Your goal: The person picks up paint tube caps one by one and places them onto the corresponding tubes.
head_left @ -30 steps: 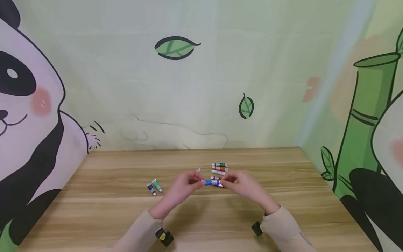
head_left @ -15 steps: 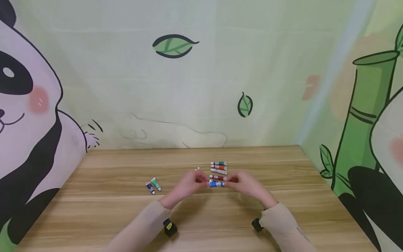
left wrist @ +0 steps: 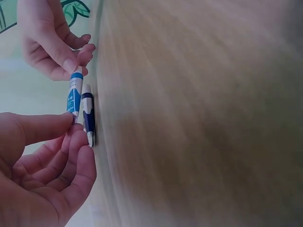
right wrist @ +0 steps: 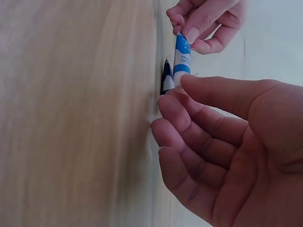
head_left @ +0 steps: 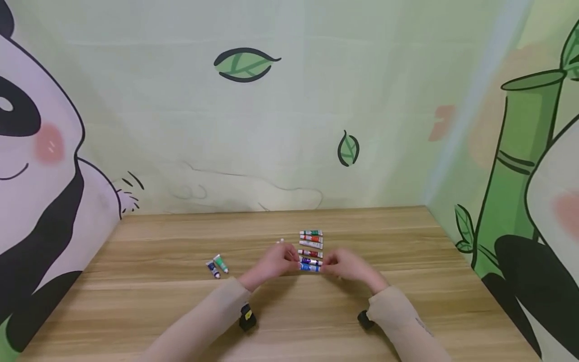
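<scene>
A blue-and-white paint tube [head_left: 309,268] spans between both hands at the front of a row of tubes. My left hand [head_left: 275,259] pinches its flat crimped end, while my right hand [head_left: 347,265] pinches the white cap, thumb against fingers; the right wrist view shows this grip on the blue paint tube [right wrist: 182,54] closely. Just behind lies a purple paint tube [head_left: 310,261], seen in the left wrist view as a dark tube [left wrist: 88,111] close beside the blue one. Whether the blue tube touches the table cannot be told.
Farther back in the row lie a dark red tube [head_left: 310,253], a white tube [head_left: 311,245], an orange-red tube [head_left: 311,239] and a green tube [head_left: 311,233]. A dark blue tube [head_left: 213,269] and a light green tube [head_left: 221,263] lie left. Small white pieces [head_left: 281,241] sit behind my left hand.
Both hands have brought the blue paint tube down and slightly toward the front of the row. The purple tube, earlier mostly covered, now shows behind it. The head view has shifted slightly.
</scene>
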A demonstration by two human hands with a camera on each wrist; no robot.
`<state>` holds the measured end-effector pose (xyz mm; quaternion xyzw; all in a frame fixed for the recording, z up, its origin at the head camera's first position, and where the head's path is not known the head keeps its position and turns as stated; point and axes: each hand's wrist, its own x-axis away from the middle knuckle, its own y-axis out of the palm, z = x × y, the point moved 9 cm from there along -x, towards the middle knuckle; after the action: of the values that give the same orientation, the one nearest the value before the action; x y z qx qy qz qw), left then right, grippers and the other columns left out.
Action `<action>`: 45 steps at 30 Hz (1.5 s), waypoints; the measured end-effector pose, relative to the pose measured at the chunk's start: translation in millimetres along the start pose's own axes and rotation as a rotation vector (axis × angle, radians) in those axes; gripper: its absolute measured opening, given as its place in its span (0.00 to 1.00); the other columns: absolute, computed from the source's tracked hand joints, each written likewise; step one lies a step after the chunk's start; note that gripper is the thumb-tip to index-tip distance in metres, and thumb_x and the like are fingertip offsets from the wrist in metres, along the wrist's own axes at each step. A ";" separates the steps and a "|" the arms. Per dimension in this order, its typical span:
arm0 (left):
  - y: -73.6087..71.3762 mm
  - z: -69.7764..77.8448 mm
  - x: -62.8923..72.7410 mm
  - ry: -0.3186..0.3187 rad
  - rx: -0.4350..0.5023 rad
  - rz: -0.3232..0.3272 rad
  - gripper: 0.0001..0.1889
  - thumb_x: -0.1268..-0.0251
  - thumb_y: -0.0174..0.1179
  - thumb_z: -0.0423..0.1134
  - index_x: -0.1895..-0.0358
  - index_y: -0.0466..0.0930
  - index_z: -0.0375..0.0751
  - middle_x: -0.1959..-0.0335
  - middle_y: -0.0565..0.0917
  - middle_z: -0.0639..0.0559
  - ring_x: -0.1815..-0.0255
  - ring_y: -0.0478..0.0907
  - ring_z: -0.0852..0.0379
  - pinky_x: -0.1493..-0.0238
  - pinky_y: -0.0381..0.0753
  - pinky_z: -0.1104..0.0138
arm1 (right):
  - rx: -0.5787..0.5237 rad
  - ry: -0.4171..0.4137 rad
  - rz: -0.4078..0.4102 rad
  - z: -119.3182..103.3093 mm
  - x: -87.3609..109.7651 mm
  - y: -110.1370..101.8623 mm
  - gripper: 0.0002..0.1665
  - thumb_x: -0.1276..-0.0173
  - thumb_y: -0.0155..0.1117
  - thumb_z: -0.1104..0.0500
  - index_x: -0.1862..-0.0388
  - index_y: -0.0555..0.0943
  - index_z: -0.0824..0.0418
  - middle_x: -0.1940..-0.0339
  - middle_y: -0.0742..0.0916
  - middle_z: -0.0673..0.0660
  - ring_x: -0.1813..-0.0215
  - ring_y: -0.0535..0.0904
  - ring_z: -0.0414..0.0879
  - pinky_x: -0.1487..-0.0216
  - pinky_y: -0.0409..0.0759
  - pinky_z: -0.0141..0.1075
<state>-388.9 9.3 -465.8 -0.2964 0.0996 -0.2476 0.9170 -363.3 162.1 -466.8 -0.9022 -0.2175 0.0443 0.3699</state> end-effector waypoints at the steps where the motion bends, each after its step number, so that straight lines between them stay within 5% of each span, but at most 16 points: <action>1: 1.0 -0.6 -0.8 -0.001 -0.006 -0.005 0.06 0.43 0.70 0.29 0.66 0.80 0.35 0.70 0.84 0.50 0.69 0.79 0.58 0.68 0.80 0.67 | 0.003 0.003 -0.007 1.3 -1.2 0.8 0.08 0.30 0.67 0.60 0.68 0.85 0.63 0.79 0.80 0.49 0.78 0.72 0.39 0.76 0.70 0.31; 8: 7.3 -1.7 -4.9 -0.005 -0.014 -0.039 0.06 0.44 0.70 0.26 0.69 0.80 0.32 0.76 0.83 0.51 0.77 0.77 0.62 0.74 0.78 0.71 | 0.015 0.031 -0.036 5.9 -5.2 2.3 0.07 0.31 0.68 0.61 0.68 0.84 0.63 0.78 0.80 0.49 0.76 0.71 0.39 0.74 0.70 0.31; 28: 7.6 6.9 -2.9 0.021 -0.074 -0.040 0.05 0.43 0.68 0.24 0.71 0.80 0.32 0.75 0.84 0.49 0.77 0.76 0.61 0.73 0.77 0.71 | 0.010 0.118 0.001 11.8 -6.4 0.0 0.07 0.31 0.68 0.59 0.66 0.82 0.62 0.76 0.80 0.50 0.72 0.72 0.42 0.70 0.71 0.34; 36: 12.2 -0.8 -2.6 0.003 -0.064 -0.060 0.05 0.41 0.67 0.25 0.69 0.80 0.33 0.76 0.83 0.52 0.77 0.76 0.61 0.74 0.78 0.71 | 0.006 0.106 0.007 14.1 -3.8 4.3 0.07 0.31 0.69 0.60 0.66 0.82 0.62 0.75 0.80 0.49 0.73 0.74 0.41 0.71 0.74 0.33; 45: -6.4 -6.7 1.0 0.020 -0.027 -0.042 0.04 0.40 0.66 0.26 0.64 0.80 0.30 0.71 0.84 0.48 0.71 0.77 0.60 0.67 0.79 0.68 | -0.016 0.089 0.037 9.4 -5.1 -6.1 0.06 0.30 0.66 0.59 0.62 0.83 0.63 0.73 0.82 0.52 0.73 0.76 0.44 0.72 0.74 0.34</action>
<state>-392.7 1.0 -467.5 -0.3081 0.1057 -0.2686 0.9065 -372.3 169.8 -469.8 -0.9100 -0.1845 0.0093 0.3711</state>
